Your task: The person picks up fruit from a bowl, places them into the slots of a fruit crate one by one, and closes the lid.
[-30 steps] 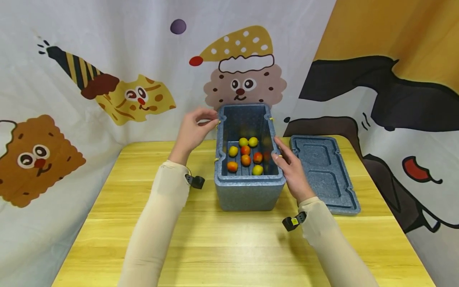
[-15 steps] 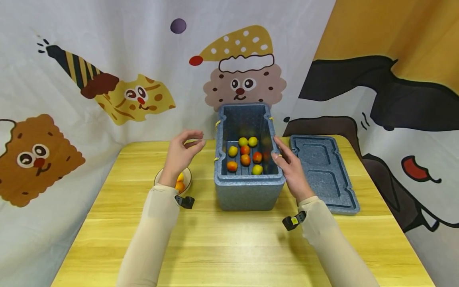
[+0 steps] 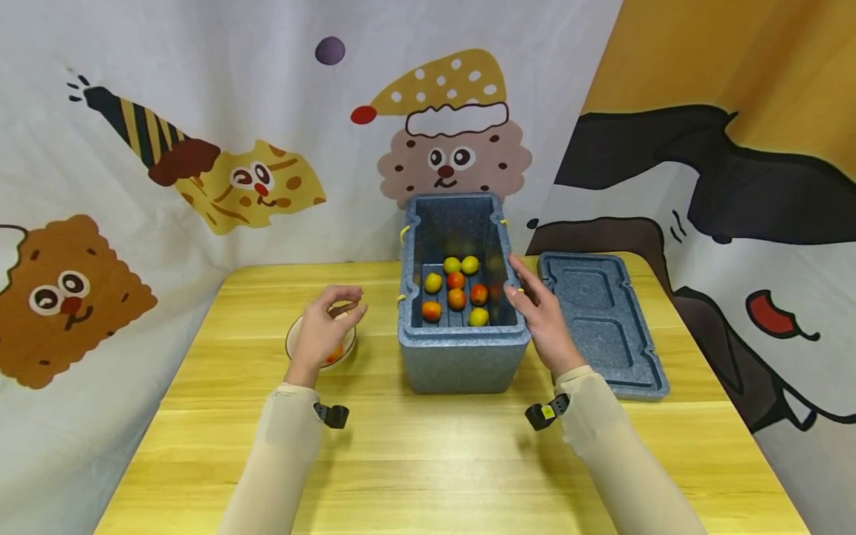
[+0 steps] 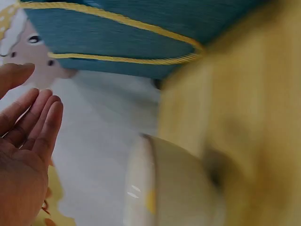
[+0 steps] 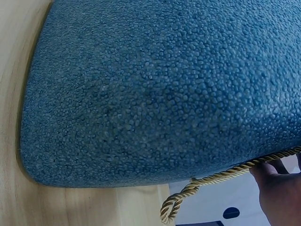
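Observation:
My left hand (image 3: 323, 331) hovers over a small white bowl (image 3: 290, 343), fingers slightly bent and thumb apart, with nothing held. Orange fruit (image 3: 336, 355) shows in the bowl beside the hand; the rest is covered. In the left wrist view the bowl (image 4: 181, 183) is blurred, below the fingers. A deep blue-grey foam box (image 3: 461, 368) stands uncovered, with several small yellow and orange-red fruits (image 3: 457, 299) on its floor. Against its right rim rests my right hand (image 3: 550, 327), thumb and forefinger fairly straight. In the right wrist view that hand touches the yellow rope (image 5: 225, 175).
The matching lid (image 3: 605, 327) lies on the wooden table (image 3: 441, 461), right of the box. Yellow rope (image 4: 136, 23) hangs along the box's left side. Behind the table hangs a printed cloth (image 3: 281, 74).
My left hand has come away from the box's left rim, leftward and toward me, to above the bowl, which came into view. The right hand has stayed at the box.

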Tool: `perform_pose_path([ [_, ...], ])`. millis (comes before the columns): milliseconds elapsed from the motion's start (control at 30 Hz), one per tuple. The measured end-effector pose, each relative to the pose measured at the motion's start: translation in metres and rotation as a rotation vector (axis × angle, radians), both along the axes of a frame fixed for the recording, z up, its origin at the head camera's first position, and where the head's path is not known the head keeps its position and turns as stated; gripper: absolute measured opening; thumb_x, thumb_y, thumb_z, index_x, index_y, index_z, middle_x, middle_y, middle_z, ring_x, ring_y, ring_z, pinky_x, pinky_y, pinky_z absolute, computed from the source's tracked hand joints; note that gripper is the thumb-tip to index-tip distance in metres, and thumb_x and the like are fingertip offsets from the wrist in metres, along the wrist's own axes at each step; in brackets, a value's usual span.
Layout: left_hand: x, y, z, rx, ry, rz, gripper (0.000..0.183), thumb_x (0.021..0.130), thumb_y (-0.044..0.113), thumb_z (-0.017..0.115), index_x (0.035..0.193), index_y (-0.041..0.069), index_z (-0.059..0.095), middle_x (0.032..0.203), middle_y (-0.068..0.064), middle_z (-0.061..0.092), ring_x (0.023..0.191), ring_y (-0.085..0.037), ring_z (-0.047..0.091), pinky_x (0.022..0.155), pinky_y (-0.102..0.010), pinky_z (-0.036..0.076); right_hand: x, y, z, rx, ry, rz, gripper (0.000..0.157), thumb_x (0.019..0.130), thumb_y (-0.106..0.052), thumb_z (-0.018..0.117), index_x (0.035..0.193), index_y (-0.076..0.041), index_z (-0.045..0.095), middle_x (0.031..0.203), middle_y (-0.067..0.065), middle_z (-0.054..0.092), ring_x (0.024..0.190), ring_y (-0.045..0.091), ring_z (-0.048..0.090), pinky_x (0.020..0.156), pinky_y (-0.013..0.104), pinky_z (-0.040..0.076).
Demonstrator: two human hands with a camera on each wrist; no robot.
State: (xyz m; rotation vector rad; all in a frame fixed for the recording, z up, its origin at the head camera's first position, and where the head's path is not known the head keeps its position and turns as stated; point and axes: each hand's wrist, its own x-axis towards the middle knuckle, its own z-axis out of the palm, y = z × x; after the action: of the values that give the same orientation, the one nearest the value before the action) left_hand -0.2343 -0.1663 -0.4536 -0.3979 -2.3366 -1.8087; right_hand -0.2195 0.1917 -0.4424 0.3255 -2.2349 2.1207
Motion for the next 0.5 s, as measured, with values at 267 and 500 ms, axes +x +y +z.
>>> perform_pose_path([
  [267, 0.015, -0.020, -0.044, -0.192, -0.050, 0.052, 0.023, 0.090, 0.001, 0.070, 0.112, -0.004, 0.065, 0.113, -0.019, 0.060, 0.106, -0.035, 0.059, 0.092, -0.049, 0.050, 0.000, -0.001, 0.001, 0.013, 0.008, 0.002, 0.055, 0.104, -0.030, 0.051, 0.155, -0.026, 0.032, 0.159, -0.008, 0.023, 0.144, 0.016, 0.022, 0.114, 0.050, 0.023],
  [500, 0.019, -0.030, -0.066, -0.269, -0.011, 0.062, 0.027, 0.083, -0.009, 0.072, 0.109, -0.012, 0.063, 0.106, -0.023, 0.061, 0.099, -0.037, 0.062, 0.085, -0.046, 0.054, 0.001, 0.000, 0.000, 0.007, 0.007, -0.001, 0.055, 0.104, -0.030, 0.051, 0.155, -0.025, 0.032, 0.159, -0.007, 0.023, 0.144, 0.016, 0.022, 0.114, 0.050, 0.023],
])
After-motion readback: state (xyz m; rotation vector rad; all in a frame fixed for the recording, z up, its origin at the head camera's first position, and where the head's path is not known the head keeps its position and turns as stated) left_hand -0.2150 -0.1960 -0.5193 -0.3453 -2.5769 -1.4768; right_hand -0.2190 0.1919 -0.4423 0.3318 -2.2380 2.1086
